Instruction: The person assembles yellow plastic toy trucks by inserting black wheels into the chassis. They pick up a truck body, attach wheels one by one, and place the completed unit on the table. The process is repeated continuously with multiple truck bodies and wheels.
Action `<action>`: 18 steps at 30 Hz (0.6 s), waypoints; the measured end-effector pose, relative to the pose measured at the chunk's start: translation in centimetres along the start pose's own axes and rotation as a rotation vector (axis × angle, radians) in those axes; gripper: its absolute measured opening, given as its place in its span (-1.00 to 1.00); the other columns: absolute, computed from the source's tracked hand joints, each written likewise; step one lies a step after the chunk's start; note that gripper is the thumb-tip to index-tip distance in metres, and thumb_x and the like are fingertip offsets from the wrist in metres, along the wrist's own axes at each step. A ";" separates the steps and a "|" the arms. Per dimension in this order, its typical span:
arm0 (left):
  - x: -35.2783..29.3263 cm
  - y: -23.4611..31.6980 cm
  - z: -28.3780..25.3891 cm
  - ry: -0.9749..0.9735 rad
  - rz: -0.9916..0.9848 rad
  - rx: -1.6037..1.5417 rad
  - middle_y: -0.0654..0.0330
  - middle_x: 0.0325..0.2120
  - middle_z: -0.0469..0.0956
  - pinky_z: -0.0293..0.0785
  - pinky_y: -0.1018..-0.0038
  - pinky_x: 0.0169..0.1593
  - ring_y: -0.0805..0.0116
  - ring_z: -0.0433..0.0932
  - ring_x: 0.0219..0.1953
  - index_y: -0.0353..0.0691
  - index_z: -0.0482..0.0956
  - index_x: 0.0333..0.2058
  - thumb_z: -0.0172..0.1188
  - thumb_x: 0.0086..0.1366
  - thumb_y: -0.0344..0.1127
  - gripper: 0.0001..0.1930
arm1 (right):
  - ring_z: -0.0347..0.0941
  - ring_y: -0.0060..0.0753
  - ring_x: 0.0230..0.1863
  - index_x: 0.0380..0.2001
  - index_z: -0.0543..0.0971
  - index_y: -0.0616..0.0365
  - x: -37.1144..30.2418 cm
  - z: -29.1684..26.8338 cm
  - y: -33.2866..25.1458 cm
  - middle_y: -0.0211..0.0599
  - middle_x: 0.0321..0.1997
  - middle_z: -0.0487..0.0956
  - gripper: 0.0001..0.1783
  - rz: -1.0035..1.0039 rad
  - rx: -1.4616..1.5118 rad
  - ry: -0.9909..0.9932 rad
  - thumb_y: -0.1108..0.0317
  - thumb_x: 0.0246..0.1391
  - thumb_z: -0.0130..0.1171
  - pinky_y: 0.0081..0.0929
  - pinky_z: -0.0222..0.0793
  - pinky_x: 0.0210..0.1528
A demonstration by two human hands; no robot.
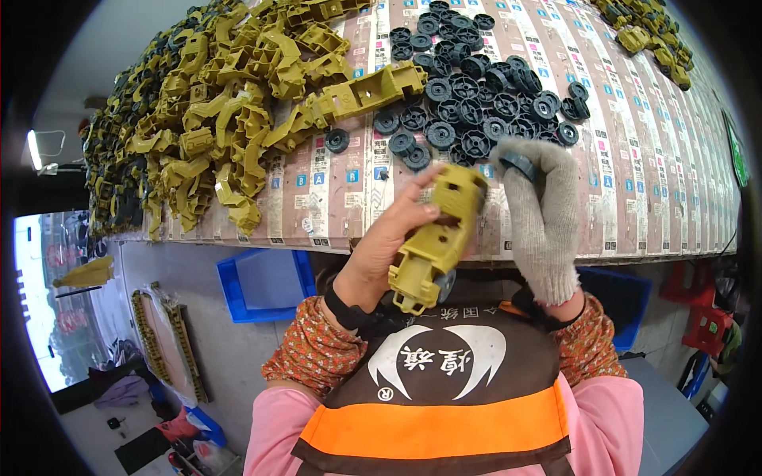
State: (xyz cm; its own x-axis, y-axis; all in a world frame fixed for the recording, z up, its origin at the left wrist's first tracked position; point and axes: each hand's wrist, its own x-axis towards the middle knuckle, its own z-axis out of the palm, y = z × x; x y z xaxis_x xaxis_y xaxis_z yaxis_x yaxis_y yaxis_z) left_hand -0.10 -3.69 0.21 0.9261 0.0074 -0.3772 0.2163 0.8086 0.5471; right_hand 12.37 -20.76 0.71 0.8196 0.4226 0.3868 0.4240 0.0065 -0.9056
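My bare left hand [389, 234] is closed around the side of a yellow-olive plastic toy vehicle chassis [448, 226], held tilted over the table's near edge. A dark wheel [445, 284] shows at the chassis's lower end. Just right of it, my right hand [544, 206] wears a grey knitted glove and pinches a dark toy wheel [520, 165] between its fingers. The held wheel and the chassis are apart. Beyond both hands lies a heap of loose dark wheels [475, 111], and a single wheel [337, 140] sits off to its left.
A large pile of yellow-olive chassis parts [214, 103] covers the table's left side. Another pile [651, 36] is at the far right. The table [635, 166] has a printed, striped covering. Below its edge stand a blue bin [266, 305] and red containers [706, 317].
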 end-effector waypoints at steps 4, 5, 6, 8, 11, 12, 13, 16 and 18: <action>-0.5 0.3 0.7 -0.119 -0.302 -0.059 -0.04 0.31 0.44 0.67 -0.07 0.19 0.02 0.56 0.27 -0.19 0.18 0.50 0.02 0.58 0.10 -0.29 | 0.62 -0.25 -0.04 0.12 0.51 0.23 1.7 -0.4 -0.8 -0.13 -0.03 0.57 -0.65 -0.095 -0.002 -0.352 0.58 0.28 0.18 -0.38 0.54 0.05; -0.5 0.2 0.5 -0.143 -0.320 -0.176 -0.05 0.30 0.45 0.69 -0.04 0.17 0.02 0.59 0.23 -0.20 0.20 0.49 0.00 0.56 0.21 -0.25 | 0.61 -0.29 -0.05 0.07 0.52 0.21 1.5 -0.4 -1.2 -0.15 -0.07 0.58 -0.70 -0.035 -0.025 -0.419 0.56 0.29 0.17 -0.36 0.53 0.03; -0.5 0.2 0.3 -0.167 -0.336 -0.294 -0.07 0.29 0.46 0.70 -0.01 0.15 0.01 0.62 0.20 -0.20 0.23 0.47 -0.02 0.55 0.32 -0.20 | 0.60 -0.30 -0.06 0.05 0.52 0.21 1.4 -0.4 -0.9 -0.16 -0.08 0.57 -0.72 0.028 -0.006 -0.368 0.55 0.29 0.17 -0.36 0.52 0.03; -0.5 0.0 -0.7 -0.165 -0.185 -0.447 -0.06 0.33 0.42 0.67 -0.04 0.19 -0.06 0.58 0.25 -0.16 0.21 0.48 -0.08 0.53 0.39 -0.16 | 0.59 -0.32 -0.08 0.02 0.51 0.22 1.1 -0.4 0.2 -0.17 -0.11 0.56 -0.76 0.151 0.030 -0.266 0.53 0.30 0.16 -0.36 0.51 0.02; -0.3 0.1 -0.8 -0.127 0.037 -0.439 -0.01 0.42 0.31 0.62 0.00 0.23 -0.10 0.50 0.30 0.01 0.06 0.55 -0.02 0.51 0.40 -0.14 | 0.54 -0.32 -0.22 -0.03 0.51 0.24 0.2 -0.9 2.0 -0.17 -0.19 0.54 -0.82 0.184 -0.108 -0.023 0.51 0.32 0.13 -0.32 0.50 -0.08; -0.3 0.0 -0.4 -0.115 0.086 -0.250 -0.03 0.43 0.29 0.59 0.01 0.25 -0.10 0.44 0.34 0.00 0.04 0.55 0.04 0.51 0.34 -0.15 | 0.54 -0.31 -0.24 -0.04 0.51 0.23 -0.3 -1.1 2.2 -0.16 -0.19 0.54 -0.82 0.147 -0.212 0.007 0.51 0.32 0.13 -0.30 0.50 -0.11; -0.4 -0.3 0.0 -0.102 0.133 -0.059 -0.05 0.44 0.26 0.57 0.03 0.26 -0.10 0.38 0.38 -0.01 0.02 0.56 0.09 0.52 0.28 -0.15 | 0.56 -0.24 -0.25 -0.05 0.52 0.22 -0.7 -0.9 1.4 -0.12 -0.19 0.55 -0.83 0.124 -0.238 0.013 0.52 0.31 0.13 -0.27 0.51 -0.13; -0.2 -1.4 0.8 0.066 0.293 0.264 0.07 0.32 0.35 0.53 0.23 0.23 0.15 0.45 0.28 -0.01 0.04 0.52 0.22 0.53 0.07 -0.22 | 0.60 0.04 -0.28 -0.07 0.57 0.21 -2.3 0.1 -1.2 -0.06 -0.23 0.60 -0.76 -0.152 -0.374 -0.053 0.59 0.19 0.23 -0.20 0.54 -0.19; 0.7 -1.0 0.9 0.162 0.322 0.320 0.19 0.24 0.38 0.52 0.28 0.24 0.31 0.47 0.21 0.05 0.07 0.49 0.31 0.49 0.02 -0.23 | 0.63 0.06 -0.26 -0.04 0.57 0.21 -3.1 0.0 -3.1 -0.07 -0.21 0.63 -0.73 -0.140 -0.179 -0.232 0.60 0.18 0.25 -0.22 0.56 -0.17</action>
State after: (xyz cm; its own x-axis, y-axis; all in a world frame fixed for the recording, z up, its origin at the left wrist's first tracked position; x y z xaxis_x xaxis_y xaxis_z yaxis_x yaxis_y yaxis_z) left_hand 0.61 -5.02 0.01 0.9069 0.3403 -0.2487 0.0341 0.5288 0.8481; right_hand 8.53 -22.06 2.29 0.6473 0.6244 0.4372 0.6045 -0.0711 -0.7934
